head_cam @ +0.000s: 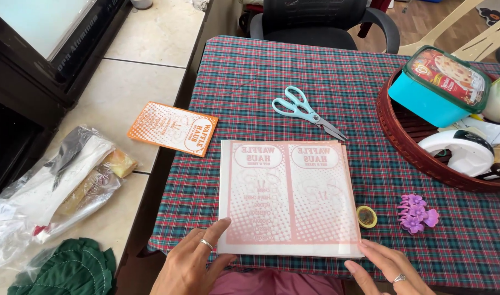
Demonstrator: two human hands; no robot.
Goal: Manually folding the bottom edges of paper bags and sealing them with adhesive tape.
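Head view, read from the left. On the tiled ledge beyond the bench's left edge I see a crumpled clear plastic bag [47,180] and a green cloth [69,270]. An orange printed card [173,128] lies across the bench's left edge, half on the ledge. My left hand [192,262], a ring on one finger, rests flat with its fingers [220,225] spread and open on the near-left corner of the paper sheet stack [288,196]; it presses, grips nothing. The stack, thin white sheets printed in faded pink, lies squarely at the middle of the bench's near edge on the plaid tablecloth [326,65]. Pale blue scissors [307,112] lie closed just beyond the stack's far edge, apart from it. My right hand [389,267], also ringed, lies open and flat, fingertips touching the stack's near-right corner, holding nothing. Just beside that corner sits a small yellow tape roll [367,216], then a purple hair claw [416,213]. At the bench's right edge a round brown basket [395,136] holds a teal lidded tub [438,84] and a white tape dispenser [463,150]. A black office chair [321,22] stands at the far edge.
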